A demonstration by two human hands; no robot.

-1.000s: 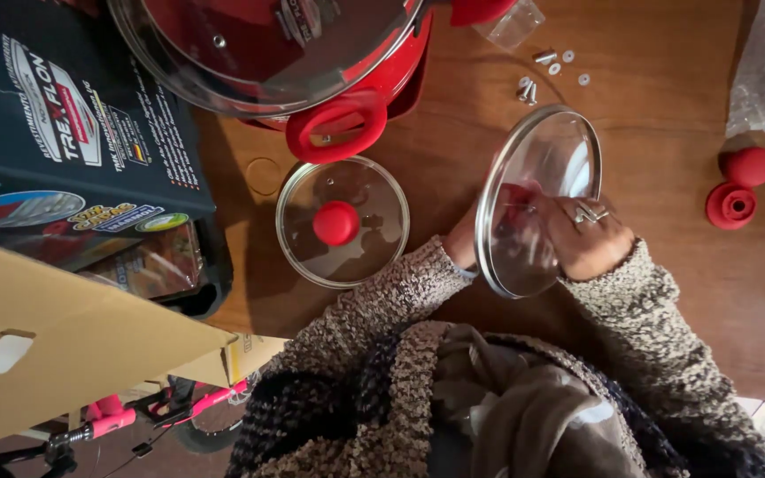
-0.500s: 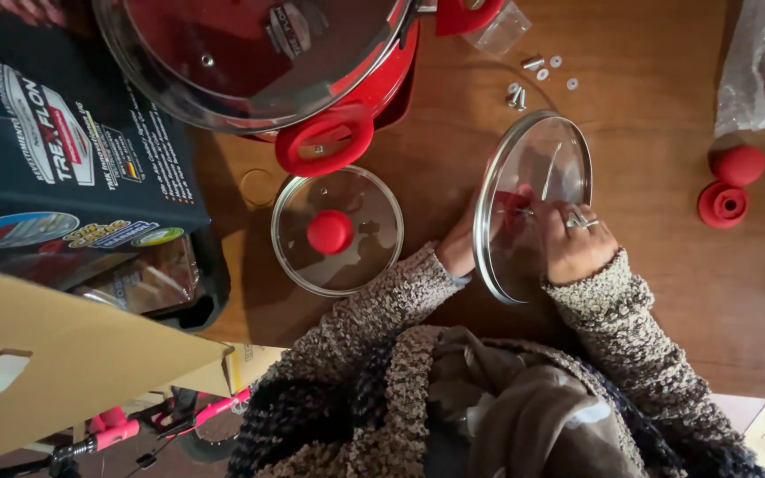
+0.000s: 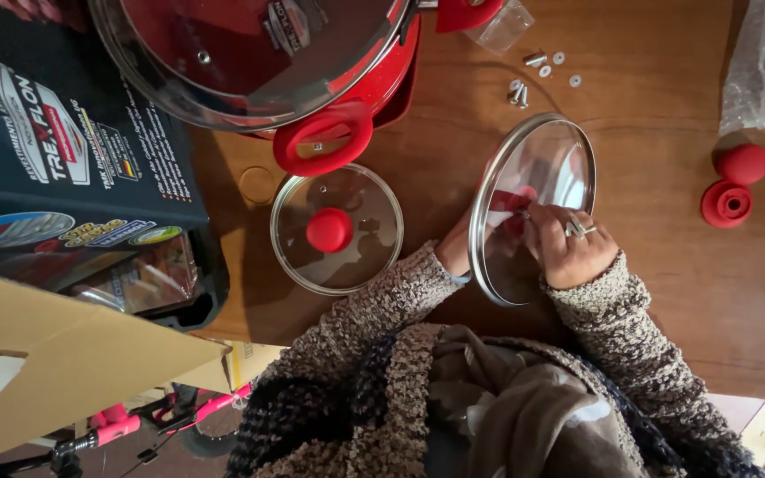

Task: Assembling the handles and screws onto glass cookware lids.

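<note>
A glass lid (image 3: 552, 158) with a steel rim stands tilted on its edge on the wooden table (image 3: 666, 292). My left hand (image 3: 455, 250) grips it from behind at the left rim, with the fingers hidden behind the glass. A red knob (image 3: 511, 202) shows through the glass by those fingers. My right hand (image 3: 570, 246), with a ring on it, is on the near side. Its fingertips are pinched on a small metal piece at the lid's centre.
A second glass lid (image 3: 356, 257) with a red knob lies flat to the left. A red pot (image 3: 382, 80) with its own lid stands behind it. Loose screws and washers (image 3: 524, 87), two red knob parts (image 3: 733, 184), a plastic bag (image 3: 763, 62), a dark printed box (image 3: 64, 159) and cardboard (image 3: 46, 372) surround them.
My right hand has shifted a little at the lid's centre, fingers working there. The lid stays tilted in my left hand. The view has drifted slightly.
</note>
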